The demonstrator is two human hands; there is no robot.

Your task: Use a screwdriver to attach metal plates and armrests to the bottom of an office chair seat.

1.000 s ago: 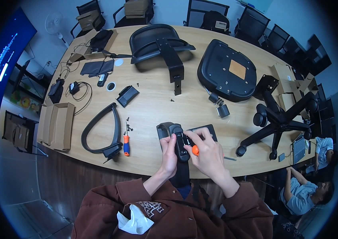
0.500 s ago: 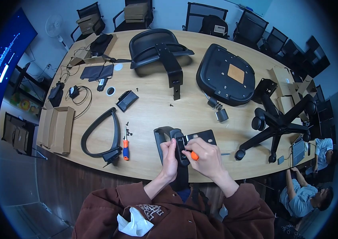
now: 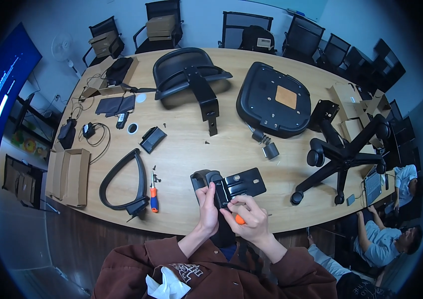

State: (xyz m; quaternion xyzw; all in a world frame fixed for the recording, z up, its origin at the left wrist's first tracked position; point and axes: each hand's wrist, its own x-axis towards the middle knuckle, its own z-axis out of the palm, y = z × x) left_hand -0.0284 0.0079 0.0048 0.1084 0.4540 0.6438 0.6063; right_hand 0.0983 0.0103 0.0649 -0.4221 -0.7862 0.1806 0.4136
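Note:
Near the front edge of the table, my left hand [image 3: 207,212] is closed around a black chair armrest [image 3: 202,176], thumb along its side. From the armrest a flat black metal bracket [image 3: 255,182] with slots sticks out to the right. My right hand [image 3: 252,222] is closed, its fingertips pinched against the joint of bracket and armrest. An orange-ended screwdriver [image 3: 240,219] is tucked in its palm, mostly hidden; whether the fingertips pinch a screw cannot be made out. To the left lie a second, looped armrest [image 3: 142,174] and an orange-and-blue screwdriver [image 3: 154,199] beside several small screws.
Farther back stand a chair backrest [image 3: 186,65] and an upturned seat [image 3: 251,109]. A five-star wheeled base [image 3: 346,159] lies at the right. An open cardboard box [image 3: 78,174] is at the left edge. Two people [image 3: 380,244] sit at the lower right beside a laptop [image 3: 370,189].
My right hand has shifted slightly down and left along the joint, its fingertips now pinched. More of the bracket shows. The head view has tilted a little, moving the table's contents.

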